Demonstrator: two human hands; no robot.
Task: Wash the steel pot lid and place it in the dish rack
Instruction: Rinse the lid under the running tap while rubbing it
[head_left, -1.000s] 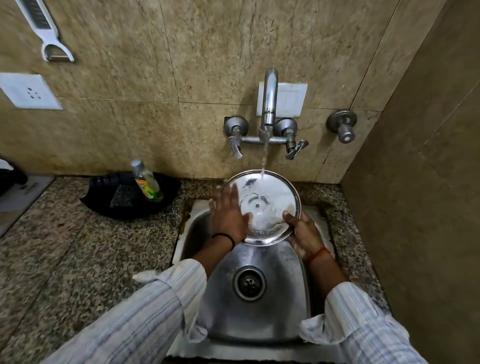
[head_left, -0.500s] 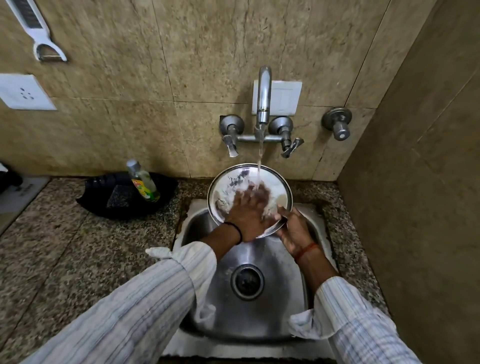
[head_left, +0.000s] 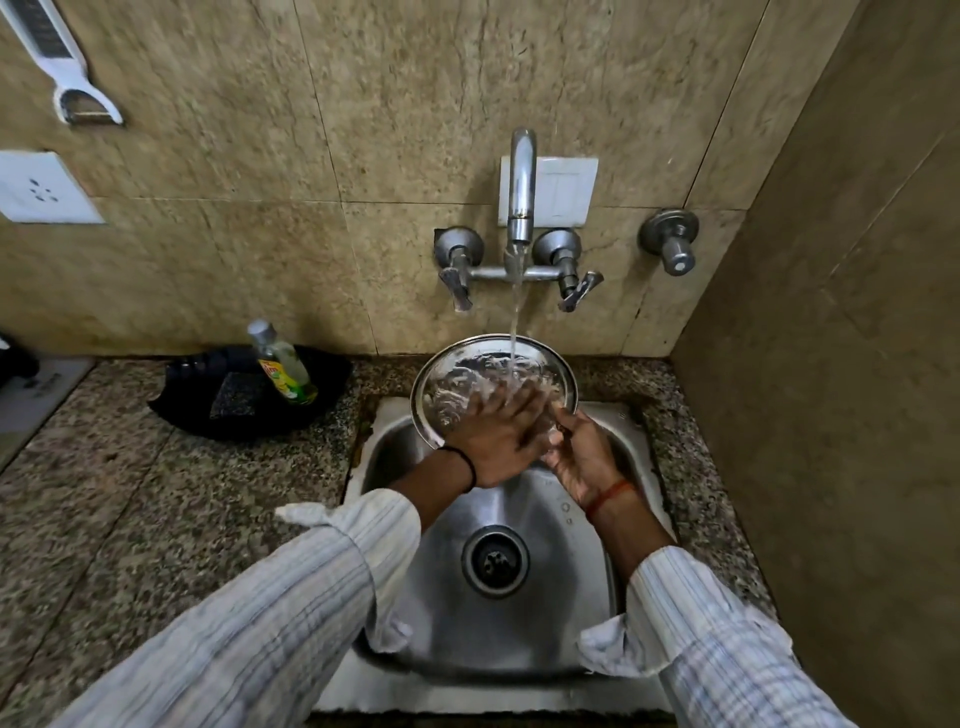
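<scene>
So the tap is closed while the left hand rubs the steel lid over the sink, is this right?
Not quite: the tap is open, and water runs onto the steel lid. The head view shows it. The left hand does rub the lid over the sink.

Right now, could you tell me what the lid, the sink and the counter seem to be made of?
Lid: steel, by its bright mirror-like sheen under the water.
Sink: likely stainless steel, a duller brushed grey with soft reflections.
Counter: probably polished granite, speckled brown, grey and black; a stone-look surface is possible.
</scene>
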